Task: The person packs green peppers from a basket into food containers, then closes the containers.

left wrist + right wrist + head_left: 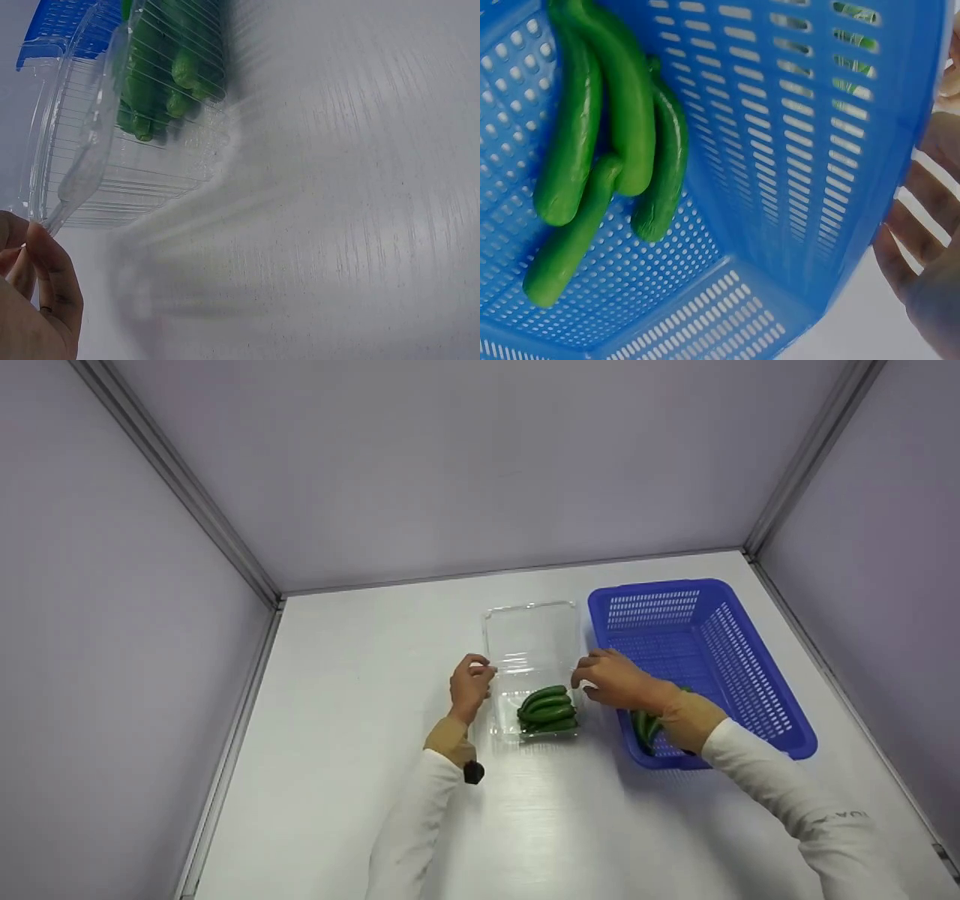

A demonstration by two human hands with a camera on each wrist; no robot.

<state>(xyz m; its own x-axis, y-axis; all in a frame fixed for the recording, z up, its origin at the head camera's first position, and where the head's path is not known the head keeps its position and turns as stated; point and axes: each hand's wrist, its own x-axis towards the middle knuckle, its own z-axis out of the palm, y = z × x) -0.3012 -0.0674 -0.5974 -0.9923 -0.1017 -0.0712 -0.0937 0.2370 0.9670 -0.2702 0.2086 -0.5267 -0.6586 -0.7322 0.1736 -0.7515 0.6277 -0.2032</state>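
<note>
Head view: cucumber-like vegetables [551, 712] lie in the clear clamshell's [505, 721] near half. The left hand [470, 688] pinches its rim; whether the right hand [616, 679] grips, I can't tell. Closing seems underway, calling for the far lid [532, 628] folded over.

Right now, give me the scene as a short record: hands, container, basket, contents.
Left hand: pinches the left edge of the clear container
Right hand: at the container's right side; grip unclear
Lid: open, on the far side
Container contents: several green vegetables, side by side
Blue basket: right of the container
Basket contents: four green vegetables visible in the right wrist view
</note>
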